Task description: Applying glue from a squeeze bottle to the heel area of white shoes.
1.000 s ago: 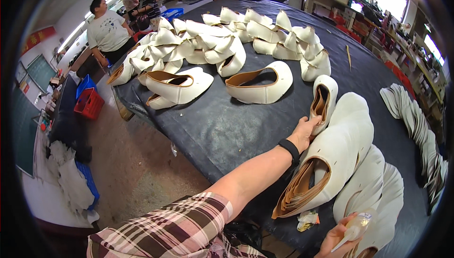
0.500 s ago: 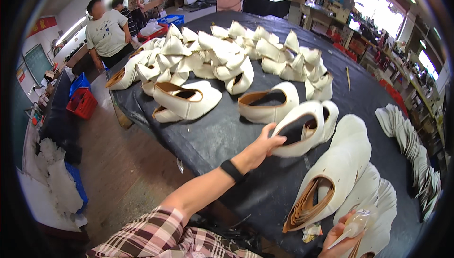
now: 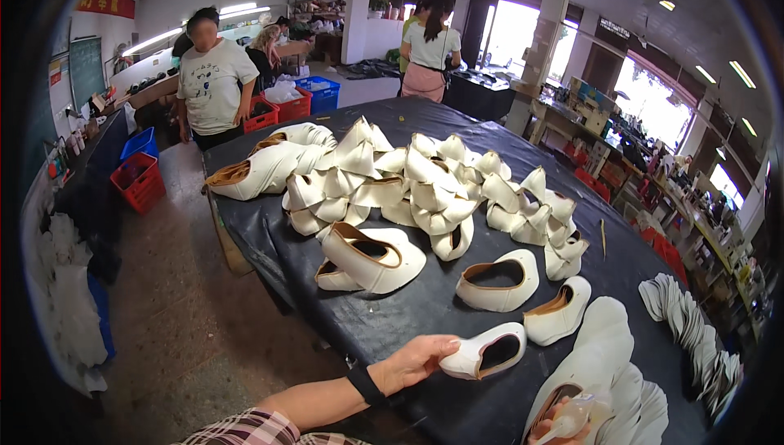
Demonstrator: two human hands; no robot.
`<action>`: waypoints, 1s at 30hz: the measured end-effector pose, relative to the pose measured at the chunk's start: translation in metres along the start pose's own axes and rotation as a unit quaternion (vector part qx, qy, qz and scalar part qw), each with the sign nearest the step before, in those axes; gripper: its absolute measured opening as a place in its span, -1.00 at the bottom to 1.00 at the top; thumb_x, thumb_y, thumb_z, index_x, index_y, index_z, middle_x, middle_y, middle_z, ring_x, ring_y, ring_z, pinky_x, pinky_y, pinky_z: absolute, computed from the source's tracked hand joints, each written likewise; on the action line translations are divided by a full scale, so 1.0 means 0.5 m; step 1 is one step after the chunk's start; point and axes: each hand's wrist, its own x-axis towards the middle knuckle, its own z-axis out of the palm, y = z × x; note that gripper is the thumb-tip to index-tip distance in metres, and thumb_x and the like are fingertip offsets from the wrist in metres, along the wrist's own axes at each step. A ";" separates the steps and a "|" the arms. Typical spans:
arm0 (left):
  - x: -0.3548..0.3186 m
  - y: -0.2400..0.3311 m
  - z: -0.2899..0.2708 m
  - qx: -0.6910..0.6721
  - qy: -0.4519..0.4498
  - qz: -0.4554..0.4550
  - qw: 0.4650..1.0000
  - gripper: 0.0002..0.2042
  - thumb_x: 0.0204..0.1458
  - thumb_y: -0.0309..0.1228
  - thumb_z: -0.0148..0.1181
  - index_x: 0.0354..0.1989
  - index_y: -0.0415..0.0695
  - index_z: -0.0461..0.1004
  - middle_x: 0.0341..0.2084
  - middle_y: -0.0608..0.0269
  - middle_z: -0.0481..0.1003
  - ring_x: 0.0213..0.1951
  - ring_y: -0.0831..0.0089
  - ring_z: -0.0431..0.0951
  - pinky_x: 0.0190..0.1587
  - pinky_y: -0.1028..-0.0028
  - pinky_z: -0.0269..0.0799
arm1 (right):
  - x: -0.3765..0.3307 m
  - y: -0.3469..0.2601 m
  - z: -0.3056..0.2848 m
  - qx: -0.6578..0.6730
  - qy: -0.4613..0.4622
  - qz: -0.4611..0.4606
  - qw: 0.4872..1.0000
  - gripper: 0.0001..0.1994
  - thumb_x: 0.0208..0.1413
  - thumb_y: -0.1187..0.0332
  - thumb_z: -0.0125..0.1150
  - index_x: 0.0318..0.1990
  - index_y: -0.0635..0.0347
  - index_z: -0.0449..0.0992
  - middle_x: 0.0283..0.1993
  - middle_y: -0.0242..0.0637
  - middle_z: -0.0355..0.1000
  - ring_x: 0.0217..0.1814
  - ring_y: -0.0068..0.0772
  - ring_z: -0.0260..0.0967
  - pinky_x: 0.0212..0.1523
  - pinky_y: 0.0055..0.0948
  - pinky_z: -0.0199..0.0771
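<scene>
Two hands in view | left hand (image 3: 412, 361): fingers clamped on toe of cream leather shoe upper (image 3: 487, 351) lying on black sheet-covered surface (image 3: 408, 314) near its front edge | right hand (image 3: 559, 429): fingers closed around small clear plastic squeeze bottle (image 3: 572, 417), low right | heap of matching cream uppers (image 3: 408, 192) behind.

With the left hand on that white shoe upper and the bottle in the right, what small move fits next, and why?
Probably draw the white shoe upper closer, toward the right hand. The left hand grips it only by its heel end, and it lies on the black table, apart from the small squeeze bottle the right hand holds at the lower edge.
</scene>
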 end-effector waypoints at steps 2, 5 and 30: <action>0.000 0.023 0.002 0.042 0.009 0.035 0.998 -0.73 -0.05 -0.33 0.08 -0.25 -0.27 0.39 -0.34 0.26 0.43 -0.26 0.50 0.41 -0.16 0.51 0.32 | 0.000 0.027 0.016 0.032 0.040 -0.023 0.998 -0.55 0.00 0.07 -0.02 -0.09 0.28 0.25 -0.21 -0.12 0.33 -0.24 -0.26 0.32 -0.38 -0.38 0.42; -0.008 0.061 0.014 0.029 -0.004 0.089 0.996 -0.76 -0.04 -0.32 0.06 -0.28 -0.24 0.36 -0.34 0.23 0.44 -0.29 0.48 0.43 -0.17 0.48 0.31 | 0.000 0.054 0.003 -0.046 0.013 -0.057 0.997 -0.47 0.00 0.15 -0.07 0.07 0.27 0.08 -0.02 -0.11 0.23 -0.13 -0.28 0.31 -0.34 -0.41 0.50; -0.078 0.004 0.142 0.275 -0.007 0.059 0.960 -0.46 -0.25 -0.37 0.27 -0.09 -0.31 0.20 -0.27 0.23 0.38 -0.24 0.57 0.39 -0.15 0.61 0.29 | 0.018 -0.013 0.075 -0.332 -0.060 -0.252 0.907 -0.49 0.02 0.29 0.02 0.12 0.20 0.05 0.10 0.02 0.11 0.11 -0.13 0.13 0.03 -0.23 0.26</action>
